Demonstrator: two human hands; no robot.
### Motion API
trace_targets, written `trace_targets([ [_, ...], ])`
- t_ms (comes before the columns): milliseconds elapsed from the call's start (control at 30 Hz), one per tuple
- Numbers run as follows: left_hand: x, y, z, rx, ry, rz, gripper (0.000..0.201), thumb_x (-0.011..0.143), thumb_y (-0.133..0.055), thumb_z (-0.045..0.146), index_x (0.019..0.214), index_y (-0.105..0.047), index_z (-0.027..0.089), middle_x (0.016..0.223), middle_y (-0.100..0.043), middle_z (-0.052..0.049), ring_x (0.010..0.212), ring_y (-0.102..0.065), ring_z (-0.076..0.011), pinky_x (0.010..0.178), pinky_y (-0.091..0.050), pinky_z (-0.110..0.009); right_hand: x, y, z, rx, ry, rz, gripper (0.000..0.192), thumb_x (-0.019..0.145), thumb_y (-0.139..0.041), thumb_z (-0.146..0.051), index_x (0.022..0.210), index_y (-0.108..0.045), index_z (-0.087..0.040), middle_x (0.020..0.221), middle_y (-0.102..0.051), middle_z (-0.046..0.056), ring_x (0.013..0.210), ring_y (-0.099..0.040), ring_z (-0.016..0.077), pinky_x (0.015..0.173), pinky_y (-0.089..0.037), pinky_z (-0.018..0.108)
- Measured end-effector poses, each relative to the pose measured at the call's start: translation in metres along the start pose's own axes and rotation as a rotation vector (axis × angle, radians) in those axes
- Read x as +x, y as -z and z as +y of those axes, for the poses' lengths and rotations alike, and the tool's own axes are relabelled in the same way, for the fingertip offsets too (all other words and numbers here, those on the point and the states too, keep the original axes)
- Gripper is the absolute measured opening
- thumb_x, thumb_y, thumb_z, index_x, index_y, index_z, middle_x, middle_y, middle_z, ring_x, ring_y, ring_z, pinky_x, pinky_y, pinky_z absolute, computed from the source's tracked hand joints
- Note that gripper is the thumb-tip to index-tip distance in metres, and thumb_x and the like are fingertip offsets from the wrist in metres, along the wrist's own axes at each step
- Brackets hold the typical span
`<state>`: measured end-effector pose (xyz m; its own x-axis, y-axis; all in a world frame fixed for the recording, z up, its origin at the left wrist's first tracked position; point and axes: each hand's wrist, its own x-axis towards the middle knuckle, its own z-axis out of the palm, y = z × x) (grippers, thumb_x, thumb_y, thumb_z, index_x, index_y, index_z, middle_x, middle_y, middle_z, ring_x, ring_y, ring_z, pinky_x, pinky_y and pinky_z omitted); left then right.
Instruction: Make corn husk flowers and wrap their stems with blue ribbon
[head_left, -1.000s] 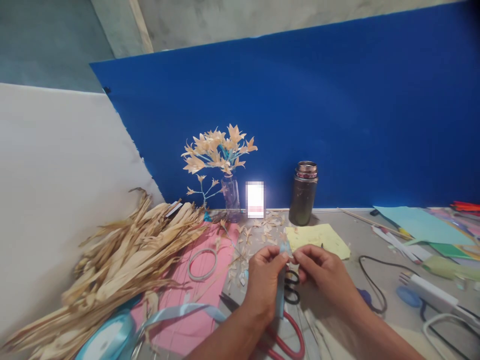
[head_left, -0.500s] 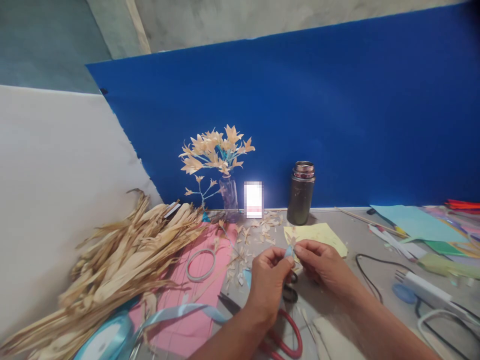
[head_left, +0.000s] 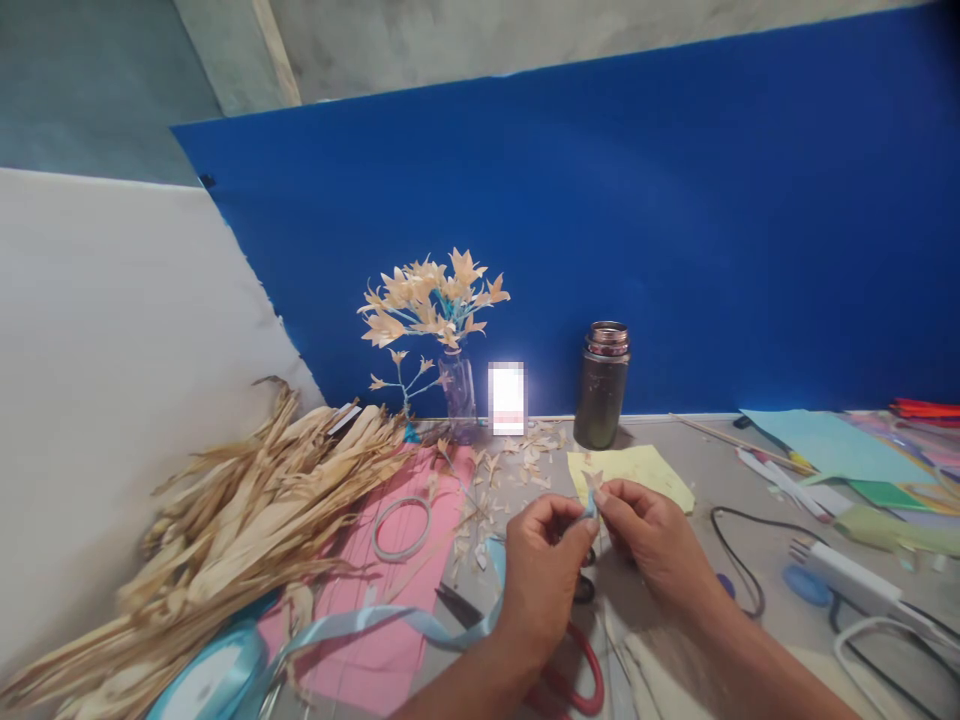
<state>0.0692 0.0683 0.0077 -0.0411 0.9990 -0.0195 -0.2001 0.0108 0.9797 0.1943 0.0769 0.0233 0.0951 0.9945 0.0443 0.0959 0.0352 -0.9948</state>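
My left hand (head_left: 544, 570) and my right hand (head_left: 651, 535) meet above the table, fingertips pinched together on a small piece of light blue ribbon (head_left: 590, 507) with a pale husk flower at its tip. A long light blue ribbon (head_left: 375, 625) trails from my left hand down to a ribbon spool (head_left: 202, 680) at the lower left. Red-handled scissors (head_left: 577, 675) lie under my left wrist, and black-handled scissors are partly hidden beneath my hands.
A pile of dried corn husks (head_left: 247, 520) lies at left on pink paper (head_left: 390, 600). A vase of husk flowers (head_left: 439, 320), a dark flask (head_left: 602, 385), yellow paper (head_left: 637, 470), a tape ring (head_left: 403, 528), cables (head_left: 739, 560) and coloured sheets (head_left: 832, 445) surround my hands.
My hands have shifted slightly right and away from me. The ribbon piece that hung down from my fingers is now drawn up short between the fingertips.
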Motion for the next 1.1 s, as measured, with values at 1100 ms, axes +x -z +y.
trace_targets([
  [1100, -0.003, 0.004, 0.009, -0.522, 0.383, -0.322, 0.025, 0.058, -0.086, 0.017, 0.073, -0.066, 0.011, 0.058, -0.062, -0.001, 0.046, -0.052, -0.0061, 0.045, -0.040, -0.017, -0.009, 0.007, 0.020, 0.462, -0.128, -0.126, 0.041, 0.065, -0.085, -0.054, 0.070, -0.069, -0.016, 0.050, -0.049, -0.004, 0.045, -0.038, 0.0091, 0.045, -0.028, 0.023],
])
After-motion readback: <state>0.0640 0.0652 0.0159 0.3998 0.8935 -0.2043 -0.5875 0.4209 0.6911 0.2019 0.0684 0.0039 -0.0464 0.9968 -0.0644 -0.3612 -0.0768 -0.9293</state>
